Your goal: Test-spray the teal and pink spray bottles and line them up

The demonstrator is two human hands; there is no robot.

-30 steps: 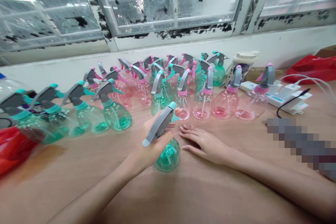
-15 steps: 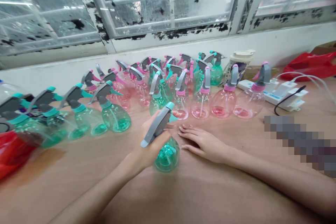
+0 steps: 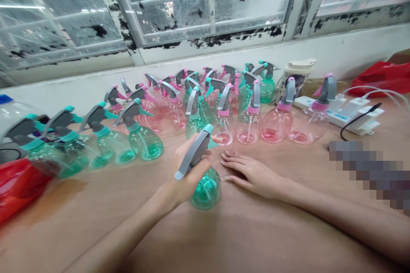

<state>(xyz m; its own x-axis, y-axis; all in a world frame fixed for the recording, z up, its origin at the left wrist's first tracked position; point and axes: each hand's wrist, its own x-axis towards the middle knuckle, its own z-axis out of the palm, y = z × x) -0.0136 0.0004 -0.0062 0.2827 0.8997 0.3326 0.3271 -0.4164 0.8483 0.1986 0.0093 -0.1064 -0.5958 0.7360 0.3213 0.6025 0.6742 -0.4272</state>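
Note:
My left hand (image 3: pixel 187 175) is closed around the neck of a green spray bottle (image 3: pixel 207 190) with a grey and teal trigger head. That bottle stands on the brown tabletop (image 3: pixel 179 239), and my fingers hide its collar. To its right, my right hand (image 3: pixel 253 172) lies palm down on the table, fingers stretched out and holding nothing. Beyond my hands stands a row of pink spray bottles (image 3: pixel 276 126) with grey and pink heads. Several green spray bottles (image 3: pixel 146 143) line up to the left, and more of both colours crowd behind.
At the right, a white power strip (image 3: pixel 352 119) has chargers and cables in it. A white lidded cup (image 3: pixel 296 76) stands near the wall. Red plastic bags lie at the far right (image 3: pixel 381 79) and left (image 3: pixel 22 183). Windows with peeling frames rise behind. A pixelated patch covers something at right.
The whole view has shifted slightly, so everything sits a little further right. Both hands keep their poses, the left still around the green spray bottle.

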